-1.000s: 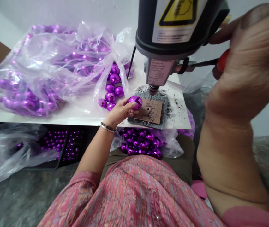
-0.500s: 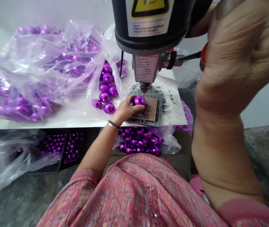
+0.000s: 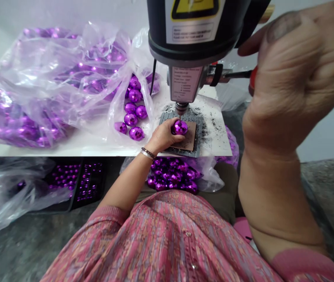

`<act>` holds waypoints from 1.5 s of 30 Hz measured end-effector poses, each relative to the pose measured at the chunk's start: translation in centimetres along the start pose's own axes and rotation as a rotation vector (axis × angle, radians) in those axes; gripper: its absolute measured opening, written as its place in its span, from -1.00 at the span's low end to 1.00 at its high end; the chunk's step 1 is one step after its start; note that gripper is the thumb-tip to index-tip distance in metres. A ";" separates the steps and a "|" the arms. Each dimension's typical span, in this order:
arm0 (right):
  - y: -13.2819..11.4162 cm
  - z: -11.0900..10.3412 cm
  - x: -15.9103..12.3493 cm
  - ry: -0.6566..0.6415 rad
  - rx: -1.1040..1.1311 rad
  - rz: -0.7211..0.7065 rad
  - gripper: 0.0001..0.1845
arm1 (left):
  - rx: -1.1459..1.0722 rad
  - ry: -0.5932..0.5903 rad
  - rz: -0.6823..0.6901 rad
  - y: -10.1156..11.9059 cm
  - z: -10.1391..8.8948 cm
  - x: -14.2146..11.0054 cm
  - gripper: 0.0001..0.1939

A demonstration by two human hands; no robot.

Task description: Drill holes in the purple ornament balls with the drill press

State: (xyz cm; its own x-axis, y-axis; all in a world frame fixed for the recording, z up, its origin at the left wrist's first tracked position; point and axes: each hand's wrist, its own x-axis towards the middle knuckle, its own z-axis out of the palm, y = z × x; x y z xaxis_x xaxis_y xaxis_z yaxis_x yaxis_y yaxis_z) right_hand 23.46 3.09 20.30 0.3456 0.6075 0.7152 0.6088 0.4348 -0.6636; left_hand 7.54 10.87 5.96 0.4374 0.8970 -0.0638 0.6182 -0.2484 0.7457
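My left hand [image 3: 163, 137] pinches a shiny purple faceted ball [image 3: 179, 127] and holds it on a brown pad [image 3: 191, 137] on the grey drill plate [image 3: 196, 149]. The ball sits right under the drill bit [image 3: 180, 109] of the dark bench drill [image 3: 196, 35]. Raised close to the camera, my right hand [image 3: 296, 78] is closed round the drill's red-knobbed lever [image 3: 252, 78]; the knob is mostly hidden behind the fingers.
A big clear plastic bag [image 3: 58, 82] of purple balls lies on the white table [image 3: 67, 149], with several loose balls [image 3: 131, 119] at its mouth. Another bag of balls [image 3: 173, 178] rests in my lap. Black trays of balls [image 3: 77, 182] sit under the table. Dark shavings [image 3: 211, 121] lie around the plate.
My left hand carried the purple ball from beside the pad onto it, under the drill bit. My right hand stayed on the lever, and the view shifted slightly.
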 end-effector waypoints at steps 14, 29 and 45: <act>3.5 0.1 -5.1 0.102 -0.154 -0.255 -0.57 | -0.060 0.036 0.018 -0.8 0.5 -0.1 -0.32; 6.8 1.5 -7.0 0.207 -0.168 -0.322 -0.56 | -0.152 0.039 -0.010 -0.9 1.0 -0.3 -0.30; 1.6 0.1 -0.1 0.125 -0.154 -0.011 -0.22 | -0.168 0.022 0.050 -1.3 0.1 -2.1 -0.30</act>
State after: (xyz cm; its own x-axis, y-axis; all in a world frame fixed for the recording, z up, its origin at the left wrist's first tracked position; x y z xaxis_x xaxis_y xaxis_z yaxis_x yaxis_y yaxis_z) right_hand 24.33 3.81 19.12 0.4188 0.5115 0.7503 0.7115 0.3286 -0.6211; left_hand 5.85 9.30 5.05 0.4492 0.8934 -0.0106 0.4777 -0.2301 0.8479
